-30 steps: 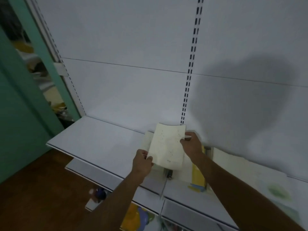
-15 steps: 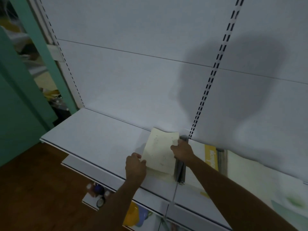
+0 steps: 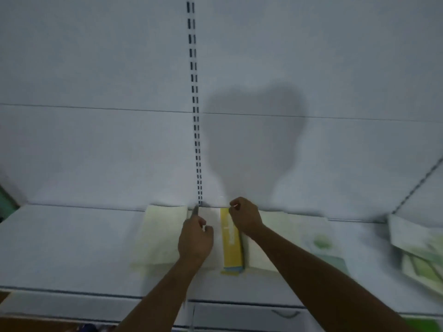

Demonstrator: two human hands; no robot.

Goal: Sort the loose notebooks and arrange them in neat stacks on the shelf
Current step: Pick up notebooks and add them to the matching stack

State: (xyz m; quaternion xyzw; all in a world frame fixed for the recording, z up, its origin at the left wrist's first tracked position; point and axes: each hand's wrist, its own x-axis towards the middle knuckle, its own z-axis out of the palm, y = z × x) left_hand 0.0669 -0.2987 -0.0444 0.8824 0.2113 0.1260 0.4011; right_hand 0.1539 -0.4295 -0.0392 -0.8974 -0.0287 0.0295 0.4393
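Both hands reach over the white shelf (image 3: pixel 72 238), close together near its back edge. The left hand (image 3: pixel 195 238) has its fingers (image 3: pixel 203 222) curled, and they seem to pinch the edge of a white notebook (image 3: pixel 212 236) that lies flat under them, though motion blur makes the grip hard to confirm. Just left of those fingers a pale cream notebook (image 3: pixel 160 236) lies flat on the shelf. The right hand (image 3: pixel 244 218) has its fingertips (image 3: pixel 236 206) bent down onto the far end of a yellow notebook (image 3: pixel 231 245), seemingly gripping it. Right of those fingers lies a pale green notebook (image 3: pixel 309 238), and farther right a loose pile of green notebooks (image 3: pixel 419 255). A slotted upright (image 3: pixel 195 111) rises just beyond the left fingers.
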